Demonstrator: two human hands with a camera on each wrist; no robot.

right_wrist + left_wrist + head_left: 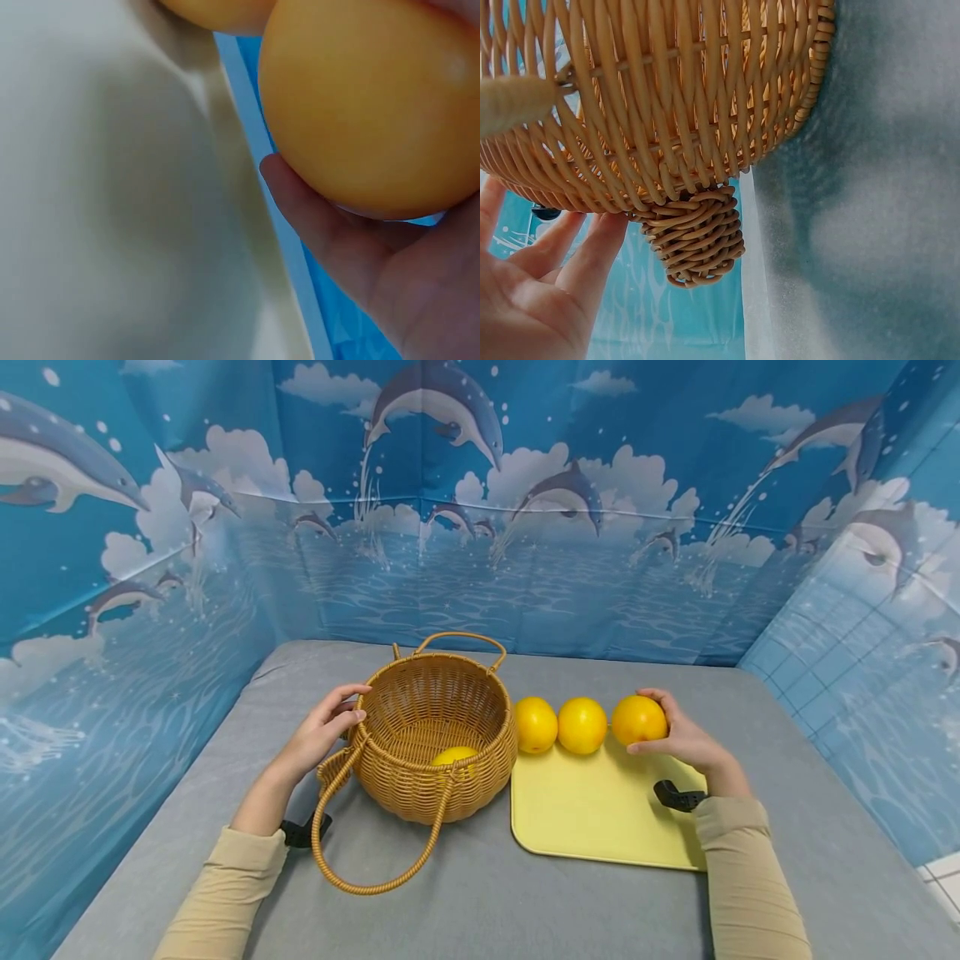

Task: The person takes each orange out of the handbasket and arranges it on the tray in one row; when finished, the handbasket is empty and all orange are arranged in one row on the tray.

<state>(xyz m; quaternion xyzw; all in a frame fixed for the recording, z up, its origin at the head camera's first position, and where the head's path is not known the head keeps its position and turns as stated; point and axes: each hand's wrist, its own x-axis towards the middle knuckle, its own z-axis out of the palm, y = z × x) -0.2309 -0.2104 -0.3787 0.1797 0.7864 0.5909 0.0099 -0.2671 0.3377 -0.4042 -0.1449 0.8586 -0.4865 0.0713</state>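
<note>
Orange (637, 722) clamped in right fingers (663, 700), left fingers (592, 262) apart at basket (405, 789), two more oranges (582, 726) between

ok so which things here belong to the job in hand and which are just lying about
Likely part of the job:
left hand, at the basket's rim
right hand
wicker basket
held fruit
middle fruit
fruit nearest the basket
fruit inside the basket
yellow tray

Probably just there:
dolphin backdrop
grey table cover
</note>
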